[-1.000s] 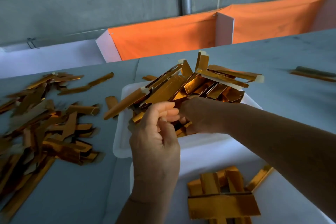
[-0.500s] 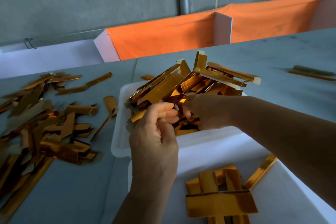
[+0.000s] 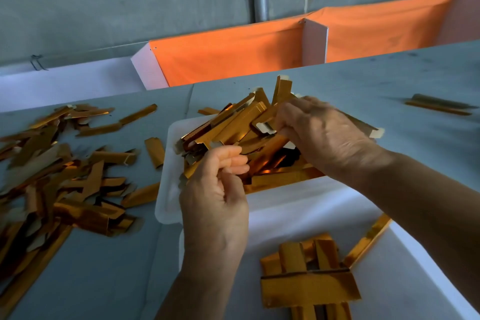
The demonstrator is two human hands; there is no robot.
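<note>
A white tray (image 3: pixel 166 197) in the middle of the table holds a heap of gold foil card strips (image 3: pixel 233 125). My left hand (image 3: pixel 215 195) hovers at the tray's near edge, its fingers curled and pinching the end of a gold strip (image 3: pixel 197 144) in the heap. My right hand (image 3: pixel 319 135) reaches over the heap from the right, its fingers curled round another gold strip (image 3: pixel 265 126) with a white tab end. The strips under both hands are partly hidden.
A wide scatter of gold strips (image 3: pixel 52 176) covers the grey table at the left. A neat crossed stack of gold strips (image 3: pixel 309 278) lies on white sheet (image 3: pixel 285 205) near me. Another strip (image 3: pixel 439 105) lies far right. Orange cloth bins (image 3: pixel 228 57) run behind the table.
My right hand has lifted up out of the heap and moved right and back, taking a strip with it. My left hand stays at the tray's near edge.
</note>
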